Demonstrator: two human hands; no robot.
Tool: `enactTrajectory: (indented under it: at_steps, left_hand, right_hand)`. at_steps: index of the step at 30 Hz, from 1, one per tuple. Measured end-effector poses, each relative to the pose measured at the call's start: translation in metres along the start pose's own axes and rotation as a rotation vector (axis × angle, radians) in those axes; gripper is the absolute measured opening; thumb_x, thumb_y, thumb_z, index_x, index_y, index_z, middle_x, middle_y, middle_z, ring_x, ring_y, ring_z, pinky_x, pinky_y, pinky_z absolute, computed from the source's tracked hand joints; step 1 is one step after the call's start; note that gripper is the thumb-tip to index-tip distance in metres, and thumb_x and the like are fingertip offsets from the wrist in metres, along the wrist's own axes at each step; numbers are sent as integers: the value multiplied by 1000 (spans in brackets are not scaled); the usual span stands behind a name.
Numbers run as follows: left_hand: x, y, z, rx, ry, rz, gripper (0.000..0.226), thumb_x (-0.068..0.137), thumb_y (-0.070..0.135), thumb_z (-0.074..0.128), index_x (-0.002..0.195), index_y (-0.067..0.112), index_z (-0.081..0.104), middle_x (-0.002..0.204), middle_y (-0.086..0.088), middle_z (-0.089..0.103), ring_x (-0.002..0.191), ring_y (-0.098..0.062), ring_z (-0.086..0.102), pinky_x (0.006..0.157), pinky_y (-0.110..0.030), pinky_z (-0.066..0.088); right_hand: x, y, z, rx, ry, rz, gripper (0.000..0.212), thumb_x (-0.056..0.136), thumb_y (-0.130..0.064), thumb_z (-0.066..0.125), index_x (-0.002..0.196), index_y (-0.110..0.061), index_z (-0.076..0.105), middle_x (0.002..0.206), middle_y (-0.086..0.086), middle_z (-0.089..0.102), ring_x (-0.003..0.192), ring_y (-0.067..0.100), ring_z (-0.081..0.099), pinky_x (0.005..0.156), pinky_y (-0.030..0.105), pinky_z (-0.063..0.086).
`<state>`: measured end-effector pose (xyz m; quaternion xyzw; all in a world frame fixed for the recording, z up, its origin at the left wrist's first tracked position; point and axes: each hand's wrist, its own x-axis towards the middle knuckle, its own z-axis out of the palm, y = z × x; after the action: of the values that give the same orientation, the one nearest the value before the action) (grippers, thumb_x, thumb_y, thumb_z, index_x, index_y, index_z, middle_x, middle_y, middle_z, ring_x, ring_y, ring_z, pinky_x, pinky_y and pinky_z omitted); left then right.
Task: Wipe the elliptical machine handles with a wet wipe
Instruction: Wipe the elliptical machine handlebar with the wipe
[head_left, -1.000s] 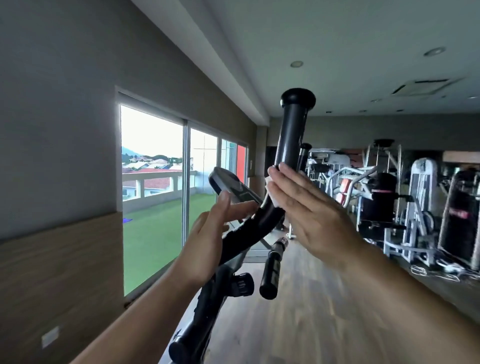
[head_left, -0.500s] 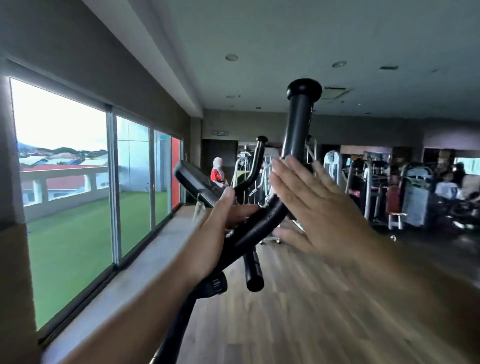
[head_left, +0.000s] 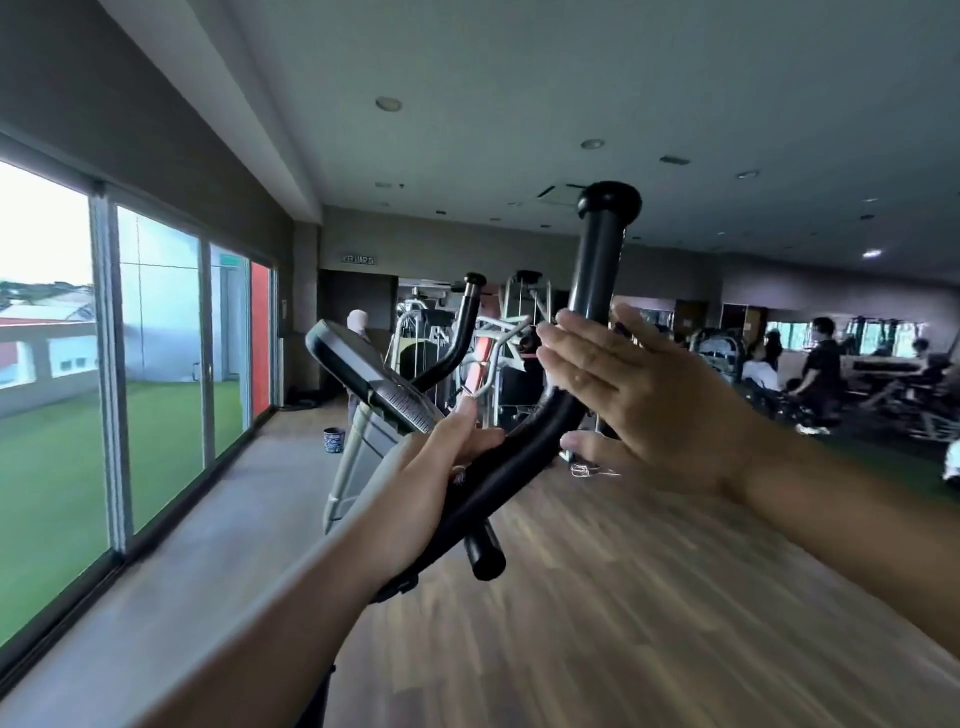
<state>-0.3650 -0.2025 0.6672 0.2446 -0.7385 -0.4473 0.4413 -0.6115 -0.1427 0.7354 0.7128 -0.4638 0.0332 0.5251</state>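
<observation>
Black tubing fills my left hand (head_left: 431, 478), which grips the lower run of the near handle (head_left: 597, 270) and steadies it. Just beyond, my right hand (head_left: 649, 395) lies flat against the right side of that handle at its bend, fingers straight and pressed on, thumb low underneath. The wet wipe should be under that palm. I can't see it plainly, only a pale blur by the fingertips.

I judge the job to be partway through this first handle. The hand sits at the middle, with the upright length and the knob at the top bare above it. Nothing shows a wet sheen, so I can't say which parts are done. The short grip (head_left: 483, 556) poking out below my left hand is free of both hands, and so is the far handle (head_left: 462, 332) past the console (head_left: 363, 374); I'd count both as left to do.

The handle's lower end is hidden by my left arm and cut off by the frame. Farther off, a cup (head_left: 334, 440) stands on the floor (head_left: 571, 623) near the window (head_left: 52, 389). The gym machines (head_left: 498, 353) and people (head_left: 821, 364) are dim and blurred.
</observation>
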Motion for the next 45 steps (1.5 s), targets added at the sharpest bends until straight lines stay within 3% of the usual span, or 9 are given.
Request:
enactTrajectory:
  at_steps: [8, 11, 15, 21, 25, 28, 36, 42, 45]
  left_hand:
    - [0, -12, -12, 46, -31, 41, 61, 92, 76, 30, 113, 44, 77, 118, 23, 74, 113, 0, 68, 116, -40, 39]
    - [1, -15, -23, 61, -97, 76, 54, 102, 66, 27, 112, 45, 76, 113, 11, 77, 104, -7, 72, 107, -37, 47]
    - [11, -27, -39, -43, -255, 88, 63, 88, 81, 33, 119, 44, 73, 115, -20, 75, 98, -37, 76, 100, -57, 53]
    - [15, -42, -62, -67, -362, 125, 59, 92, 72, 32, 120, 42, 74, 116, 17, 76, 111, -6, 70, 112, -44, 45]
    - [15, -50, -69, -102, -407, 118, 58, 100, 63, 32, 131, 32, 69, 121, 9, 75, 106, -16, 74, 110, -44, 48]
    - [16, -56, -71, -112, -400, 116, 50, 105, 58, 34, 129, 32, 70, 119, 5, 76, 107, -18, 73, 107, -45, 48]
    - [17, -65, -71, -132, -415, 119, 62, 93, 71, 38, 130, 33, 69, 112, 1, 78, 108, -18, 72, 104, -42, 48]
    - [12, -59, -66, -128, -380, 136, 48, 104, 58, 36, 125, 34, 72, 100, -4, 80, 89, -13, 73, 80, -29, 48]
    - [8, -55, -63, -218, -365, 113, 48, 100, 58, 43, 121, 28, 75, 97, -27, 74, 85, -33, 69, 71, -28, 47]
  right_hand:
    - [25, 2, -28, -78, -153, -74, 67, 100, -52, 39, 151, -11, 52, 157, 9, 53, 153, 26, 39, 129, 52, 13]
    - [38, -17, -28, -41, -405, -127, 75, 96, -57, 27, 156, -16, 44, 161, 5, 48, 156, 22, 33, 131, 47, 7]
    - [61, -13, -50, -136, -485, -79, 80, 88, -58, 17, 144, -22, 60, 146, 1, 62, 146, 18, 47, 126, 39, -10]
    - [81, -51, -52, -171, -788, -75, 91, 80, -59, 5, 146, -23, 55, 141, -3, 62, 140, 15, 49, 132, 43, -5]
    - [95, -48, -65, -324, -813, 30, 79, 85, -51, 10, 138, -23, 61, 136, -2, 64, 138, 18, 49, 132, 47, -4]
    - [88, -71, -59, -153, -895, 58, 68, 90, -49, 28, 146, -22, 53, 146, -1, 58, 145, 18, 43, 132, 46, -6]
    - [8, -101, -29, -5, -531, 225, 89, 88, -37, 42, 167, -17, 5, 176, 4, 2, 163, 22, -4, 132, 44, -3]
    - [-13, -103, -15, 77, -381, 400, 84, 105, -61, 29, 166, -14, -3, 176, 4, -11, 162, 19, -13, 131, 46, 0]
    - [-15, -123, -1, 177, -314, 273, 89, 102, -72, 24, 167, -14, 6, 176, 3, -5, 163, 22, -6, 133, 48, 2]
